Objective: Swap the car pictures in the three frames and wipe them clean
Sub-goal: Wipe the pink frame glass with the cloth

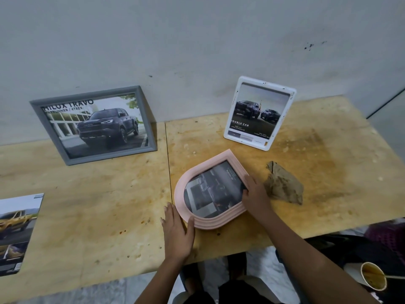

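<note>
A pink arch-shaped frame [186, 183] lies flat on the wooden table [98, 205], holding a dark car picture. My left hand [177, 233] rests against its near left edge, thumb on the rim. My right hand [255, 194] holds the frame's right side, fingers curled over the rim onto the glass. A grey frame [94, 125] with a dark pickup picture leans on the wall at the back left. A white frame [259, 114] with a two-truck picture stands at the back right. A crumpled brown cloth [283, 185] lies just right of my right hand.
A loose brochure [17, 231] with a yellow pickup lies at the table's left edge. A paper cup [373, 276] sits low at the right, off the table. The wall [197, 51] runs close behind the frames. A seam [168, 161] splits the tabletop.
</note>
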Motion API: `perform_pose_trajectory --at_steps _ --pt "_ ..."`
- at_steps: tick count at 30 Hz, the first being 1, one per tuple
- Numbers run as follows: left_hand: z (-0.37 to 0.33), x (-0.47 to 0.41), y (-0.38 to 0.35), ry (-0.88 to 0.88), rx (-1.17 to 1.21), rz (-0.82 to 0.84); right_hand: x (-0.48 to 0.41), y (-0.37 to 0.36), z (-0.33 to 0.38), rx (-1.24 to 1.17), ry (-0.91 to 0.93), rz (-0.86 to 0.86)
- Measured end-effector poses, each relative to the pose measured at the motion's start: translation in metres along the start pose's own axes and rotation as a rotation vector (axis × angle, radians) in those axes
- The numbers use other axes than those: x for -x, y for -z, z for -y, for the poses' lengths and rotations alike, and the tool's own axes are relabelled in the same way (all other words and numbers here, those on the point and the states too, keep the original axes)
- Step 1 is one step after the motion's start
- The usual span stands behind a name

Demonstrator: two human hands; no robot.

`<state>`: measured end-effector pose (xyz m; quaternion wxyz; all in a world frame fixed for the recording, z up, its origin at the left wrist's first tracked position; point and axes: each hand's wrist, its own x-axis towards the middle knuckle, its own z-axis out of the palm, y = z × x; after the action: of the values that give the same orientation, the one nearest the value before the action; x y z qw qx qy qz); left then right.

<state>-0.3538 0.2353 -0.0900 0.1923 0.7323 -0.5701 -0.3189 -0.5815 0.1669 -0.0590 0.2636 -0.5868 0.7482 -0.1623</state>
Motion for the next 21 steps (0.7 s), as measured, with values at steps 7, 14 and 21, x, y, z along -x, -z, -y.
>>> perform_pose_trajectory --at_steps 7,14,21 --pt "-0.008 -0.002 0.007 0.066 0.291 -0.023 -0.011 0.008 0.01 -0.056 -0.387 0.024" --pt "-0.057 -0.029 0.069 0.181 0.987 -0.171 -0.004 0.018 0.018 -0.733 -0.605 0.372" --pt "-0.073 -0.06 0.12 0.193 1.636 0.165 -0.001 0.021 0.053 -0.96 -0.276 0.566"
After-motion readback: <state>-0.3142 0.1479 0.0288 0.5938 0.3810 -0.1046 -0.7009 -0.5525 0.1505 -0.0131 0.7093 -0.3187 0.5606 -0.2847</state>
